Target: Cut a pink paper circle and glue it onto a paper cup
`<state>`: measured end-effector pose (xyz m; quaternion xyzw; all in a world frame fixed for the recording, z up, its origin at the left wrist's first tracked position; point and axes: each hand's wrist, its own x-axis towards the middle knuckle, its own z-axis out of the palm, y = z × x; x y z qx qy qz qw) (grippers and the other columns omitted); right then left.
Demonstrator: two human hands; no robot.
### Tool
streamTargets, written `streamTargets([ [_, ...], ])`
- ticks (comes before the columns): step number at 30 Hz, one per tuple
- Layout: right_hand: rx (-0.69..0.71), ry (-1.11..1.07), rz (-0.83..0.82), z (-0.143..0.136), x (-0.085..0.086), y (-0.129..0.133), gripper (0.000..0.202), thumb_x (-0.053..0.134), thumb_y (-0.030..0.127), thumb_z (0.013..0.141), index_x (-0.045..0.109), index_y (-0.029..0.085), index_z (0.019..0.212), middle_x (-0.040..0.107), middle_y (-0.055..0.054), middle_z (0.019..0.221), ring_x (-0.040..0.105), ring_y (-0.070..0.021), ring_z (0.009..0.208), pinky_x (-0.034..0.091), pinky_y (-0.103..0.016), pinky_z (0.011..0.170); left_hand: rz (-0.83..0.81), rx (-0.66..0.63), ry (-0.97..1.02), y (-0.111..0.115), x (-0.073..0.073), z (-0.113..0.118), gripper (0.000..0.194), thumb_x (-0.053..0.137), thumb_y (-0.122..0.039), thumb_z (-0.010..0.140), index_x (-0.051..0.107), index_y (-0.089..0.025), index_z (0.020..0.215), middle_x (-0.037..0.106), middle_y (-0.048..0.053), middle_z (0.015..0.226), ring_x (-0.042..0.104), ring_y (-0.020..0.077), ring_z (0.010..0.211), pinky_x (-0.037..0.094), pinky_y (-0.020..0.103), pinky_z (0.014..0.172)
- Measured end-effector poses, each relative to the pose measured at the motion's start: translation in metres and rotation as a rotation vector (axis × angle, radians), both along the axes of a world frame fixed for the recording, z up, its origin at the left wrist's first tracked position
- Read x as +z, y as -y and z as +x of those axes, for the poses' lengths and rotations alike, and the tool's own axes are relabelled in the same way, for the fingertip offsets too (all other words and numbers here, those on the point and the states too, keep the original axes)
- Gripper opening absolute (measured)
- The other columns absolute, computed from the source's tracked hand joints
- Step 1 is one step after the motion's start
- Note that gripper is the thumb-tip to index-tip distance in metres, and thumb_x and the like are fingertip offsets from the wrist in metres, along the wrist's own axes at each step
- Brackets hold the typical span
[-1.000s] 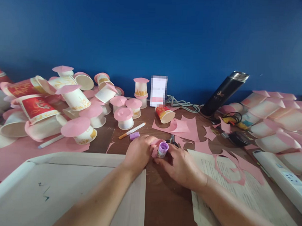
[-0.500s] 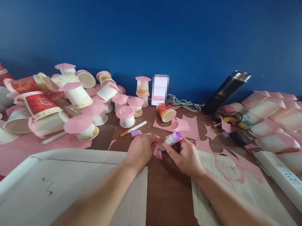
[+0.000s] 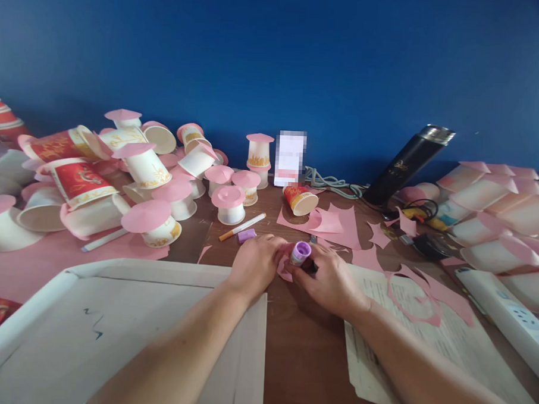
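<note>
My right hand (image 3: 332, 283) grips a glue stick (image 3: 300, 254) with a purple base, its lower end turned up towards me. Under it is a small piece of pink paper (image 3: 285, 273), which the fingers of my left hand (image 3: 258, 266) pinch and hold on the brown table. The glue's tip is hidden against the paper. The purple cap (image 3: 247, 235) lies just beyond my left hand, beside a white marker with an orange end (image 3: 242, 227). A red and gold paper cup (image 3: 300, 201) lies on its side farther back, near pink paper sheets (image 3: 346, 226).
Paper cups with pink paper tops (image 3: 146, 217) are heaped at left; more cups (image 3: 497, 206) pile up at right. A black flask (image 3: 409, 163) leans against the blue wall. A white box lid (image 3: 157, 328), printed sheets (image 3: 379, 350) and a power strip (image 3: 510, 314) flank my arms.
The glue stick has shifted and tipped more upright, so its hollow purple end now faces me. My left hand still pins the pink paper. The whole view has turned slightly.
</note>
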<state>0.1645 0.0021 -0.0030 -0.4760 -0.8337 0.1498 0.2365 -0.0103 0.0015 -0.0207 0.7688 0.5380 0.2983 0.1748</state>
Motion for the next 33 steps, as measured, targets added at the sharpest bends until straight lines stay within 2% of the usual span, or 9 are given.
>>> streamTargets([
  [6,0.039,0.002,-0.036,0.0,0.005,0.008,0.021,0.06,0.038,0.084,0.064,0.021,0.094,0.068,-0.006,0.09,0.061,-0.0214,0.083,0.044,-0.033,0.078,-0.006,0.01,-0.057,0.001,0.003,0.0,0.022,0.047,-0.027,0.091,0.068,-0.021,0.097,0.07,0.003,0.092,0.064,0.0188,0.087,0.043,0.029,0.071],
  [9,0.038,-0.111,-0.129,0.002,0.006,0.009,0.02,0.061,0.037,0.082,0.064,0.021,0.092,0.067,-0.004,0.084,0.06,-0.0202,0.079,0.045,-0.033,0.074,0.003,0.003,-0.079,0.001,0.003,0.0,0.022,0.047,-0.03,0.092,0.067,-0.022,0.096,0.07,0.003,0.093,0.064,0.019,0.088,0.043,0.029,0.072],
  [12,-0.01,-0.519,-0.38,0.009,0.004,0.001,0.023,0.059,0.042,0.082,0.063,0.019,0.087,0.066,-0.004,0.079,0.06,-0.0178,0.071,0.047,-0.029,0.065,-0.001,0.03,-0.123,0.001,0.001,0.0,0.021,0.047,-0.026,0.091,0.068,-0.023,0.095,0.07,0.003,0.091,0.064,0.0191,0.087,0.044,0.029,0.072],
  [15,-0.187,-1.041,-0.393,0.017,0.001,-0.014,0.027,0.057,0.045,0.083,0.062,0.019,0.088,0.062,-0.003,0.077,0.056,-0.0152,0.065,0.045,-0.027,0.058,0.01,0.056,-0.144,0.001,0.0,0.001,0.021,0.05,-0.019,0.088,0.067,-0.021,0.098,0.07,0.005,0.093,0.063,0.0202,0.089,0.044,0.03,0.075],
  [17,-0.259,-1.193,-0.381,0.021,-0.001,-0.023,0.028,0.06,0.046,0.081,0.063,0.019,0.09,0.058,0.0,0.071,0.052,-0.0126,0.059,0.042,-0.024,0.053,0.016,0.048,-0.127,0.002,-0.001,0.002,0.02,0.051,-0.017,0.087,0.068,-0.021,0.097,0.07,0.004,0.092,0.063,0.0205,0.088,0.045,0.031,0.075],
  [20,-0.327,-1.192,-0.374,0.025,-0.001,-0.029,0.032,0.063,0.051,0.079,0.062,0.02,0.083,0.051,0.003,0.061,0.044,-0.0098,0.049,0.035,-0.022,0.045,0.058,0.039,-0.077,0.004,0.0,0.002,0.02,0.051,-0.017,0.087,0.068,-0.023,0.097,0.069,0.002,0.089,0.063,0.0197,0.086,0.045,0.031,0.074],
  [25,-0.427,-1.006,-0.332,0.03,0.002,-0.03,0.046,0.062,0.062,0.076,0.048,0.02,0.062,0.042,0.006,0.05,0.035,-0.0075,0.042,0.028,-0.022,0.04,0.203,0.062,0.039,0.005,0.001,0.0,0.022,0.051,-0.02,0.089,0.065,-0.024,0.106,0.07,0.003,0.098,0.063,0.0182,0.09,0.047,0.03,0.078],
  [30,-0.325,-1.103,-0.463,0.032,-0.002,-0.034,0.04,0.065,0.056,0.077,0.051,0.019,0.066,0.043,0.007,0.05,0.032,-0.0057,0.041,0.022,-0.02,0.037,0.351,0.166,0.105,0.004,0.004,-0.002,0.023,0.052,-0.024,0.09,0.062,-0.023,0.11,0.069,0.006,0.108,0.063,0.0197,0.101,0.047,0.033,0.089],
  [33,-0.25,-1.196,-0.568,0.03,-0.003,-0.034,0.032,0.07,0.047,0.074,0.058,0.018,0.079,0.058,0.003,0.062,0.041,-0.0056,0.043,0.024,-0.018,0.036,0.386,0.203,0.118,0.005,0.007,-0.003,0.022,0.051,-0.023,0.09,0.061,-0.021,0.11,0.068,0.007,0.109,0.062,0.0197,0.102,0.048,0.033,0.09],
])
